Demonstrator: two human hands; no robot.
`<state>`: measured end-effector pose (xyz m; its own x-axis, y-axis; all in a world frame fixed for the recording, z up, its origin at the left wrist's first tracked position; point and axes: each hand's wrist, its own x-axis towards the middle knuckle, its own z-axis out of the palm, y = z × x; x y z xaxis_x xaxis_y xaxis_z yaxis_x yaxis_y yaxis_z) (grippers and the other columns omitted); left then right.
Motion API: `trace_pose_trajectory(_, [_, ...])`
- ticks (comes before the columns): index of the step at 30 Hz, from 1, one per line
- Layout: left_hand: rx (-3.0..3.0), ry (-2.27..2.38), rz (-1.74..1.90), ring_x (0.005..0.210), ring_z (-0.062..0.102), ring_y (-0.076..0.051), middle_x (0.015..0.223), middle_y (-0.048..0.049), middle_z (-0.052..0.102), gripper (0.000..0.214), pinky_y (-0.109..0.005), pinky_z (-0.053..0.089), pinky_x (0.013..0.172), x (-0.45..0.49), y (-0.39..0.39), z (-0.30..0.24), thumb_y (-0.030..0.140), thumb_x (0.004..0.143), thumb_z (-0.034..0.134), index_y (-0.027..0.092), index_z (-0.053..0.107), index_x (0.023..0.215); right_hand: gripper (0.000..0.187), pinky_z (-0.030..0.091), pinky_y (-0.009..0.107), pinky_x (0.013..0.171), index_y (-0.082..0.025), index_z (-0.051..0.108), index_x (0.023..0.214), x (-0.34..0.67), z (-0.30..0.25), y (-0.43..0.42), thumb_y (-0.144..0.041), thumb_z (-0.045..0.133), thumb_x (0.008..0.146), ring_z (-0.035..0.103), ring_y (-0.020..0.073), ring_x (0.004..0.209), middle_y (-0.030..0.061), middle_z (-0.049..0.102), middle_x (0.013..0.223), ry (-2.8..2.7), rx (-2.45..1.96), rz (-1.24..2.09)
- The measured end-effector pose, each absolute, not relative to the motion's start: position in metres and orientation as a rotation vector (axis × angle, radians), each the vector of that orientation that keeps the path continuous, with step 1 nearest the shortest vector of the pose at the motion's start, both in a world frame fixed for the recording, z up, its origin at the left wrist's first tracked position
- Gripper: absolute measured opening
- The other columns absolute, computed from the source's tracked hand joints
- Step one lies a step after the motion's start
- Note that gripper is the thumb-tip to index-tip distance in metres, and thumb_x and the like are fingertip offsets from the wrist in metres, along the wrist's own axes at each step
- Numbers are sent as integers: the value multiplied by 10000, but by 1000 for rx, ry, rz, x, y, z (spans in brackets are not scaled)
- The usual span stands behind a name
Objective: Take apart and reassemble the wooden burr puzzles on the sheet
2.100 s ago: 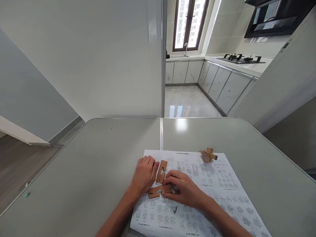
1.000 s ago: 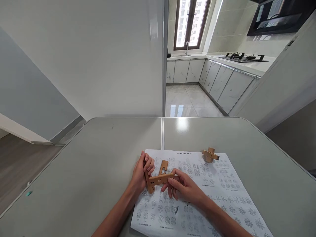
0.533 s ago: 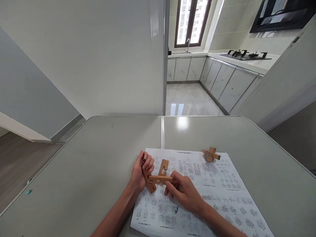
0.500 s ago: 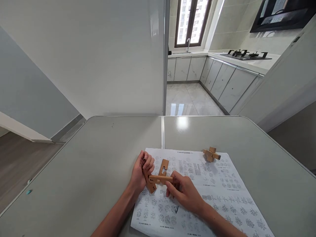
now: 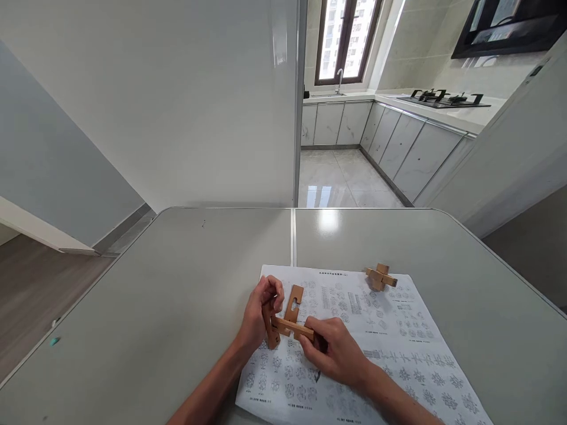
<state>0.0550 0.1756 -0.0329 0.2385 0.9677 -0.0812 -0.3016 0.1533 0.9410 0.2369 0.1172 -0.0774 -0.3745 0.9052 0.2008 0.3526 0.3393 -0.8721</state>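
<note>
My left hand [image 5: 261,310] is closed around a flat wooden puzzle piece [image 5: 273,338] that has a dark mark near its lower end. Between the fingertips of my right hand [image 5: 334,345] is a notched wooden puzzle stick [image 5: 295,326]. The stick's left end meets the piece in my left hand; whether it sits in a slot there I cannot tell. Just behind lies a slotted wooden piece [image 5: 295,298] on the printed sheet [image 5: 390,330], which is covered with small puzzle diagrams.
An assembled cross of wooden pieces [image 5: 380,277] stands near the sheet's far right corner. The grey table [image 5: 199,265] has a seam down its far middle. A small teal bit [image 5: 54,341] lies near the left edge. Beyond is a kitchen with a gas hob [image 5: 447,99].
My left hand has shifted slightly right and turned the piece more upright. The stick in my right hand has tilted, its right end now lower and nearer me.
</note>
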Motion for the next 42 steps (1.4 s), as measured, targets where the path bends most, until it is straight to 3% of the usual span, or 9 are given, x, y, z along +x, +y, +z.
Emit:
trace_pose_trajectory(7, [1234,815,1004,699,462,-164,774,-35,543,578,-272,455,693,56,165,-31,715,989,450,205,638,795,354,234,262,520,-248,292,708,236,-76,115,-253,561,938,296,104,478,-80,330,546,-1908,-1069,1069])
trace_pose_trajectory(13, [1228,744,1111,849,536,-218,925,-73,585,507,-343,486,851,57,170,-35,633,1037,399,215,649,897,413,249,259,511,-240,370,700,239,-78,119,-448,548,1008,318,104,498,-73,366,550,-1679,-1078,1313])
trace_pose_trajectory(18, [1208,704,1077,1069,604,-257,1223,-96,623,443,-401,490,985,57,170,-35,563,1084,335,239,632,1137,473,272,265,486,-239,473,732,244,-79,128,-621,567,997,336,103,433,-77,444,491,-1266,-968,1597])
trace_pose_trajectory(22, [1340,750,956,1232,585,-291,1386,-126,609,511,-438,459,1076,56,166,-30,566,1090,324,247,557,1415,467,230,289,507,-239,475,679,249,-76,132,-548,614,1001,263,109,457,-70,428,473,-1014,-847,1694])
trace_pose_trajectory(25, [1432,780,884,1300,565,-289,1449,-114,584,514,-447,412,1147,55,163,-26,557,1090,374,284,476,1513,431,220,302,523,-233,507,690,250,-76,131,-497,610,1015,280,118,467,-62,436,468,-959,-775,1763])
trace_pose_trajectory(30, [1531,766,853,1295,582,-296,1377,-130,632,585,-450,426,1131,54,164,-25,618,1076,365,282,431,1551,409,234,301,531,-223,522,716,250,-79,130,-470,587,1035,297,117,470,-67,428,458,-951,-731,1795])
trace_pose_trajectory(36, [1525,712,848,1256,616,-309,1312,-133,657,719,-458,453,1124,59,162,-32,700,1005,478,264,401,1573,410,254,296,539,-214,529,748,248,-82,130,-488,578,1049,300,103,452,-63,483,463,-1057,-755,1759])
trace_pose_trajectory(42, [1491,701,876,1291,594,-322,1580,-153,483,748,-475,446,1144,62,161,-38,713,993,488,270,388,1587,358,304,293,563,-194,623,882,249,-82,130,-514,593,1039,322,100,454,-68,514,493,-1058,-761,1786])
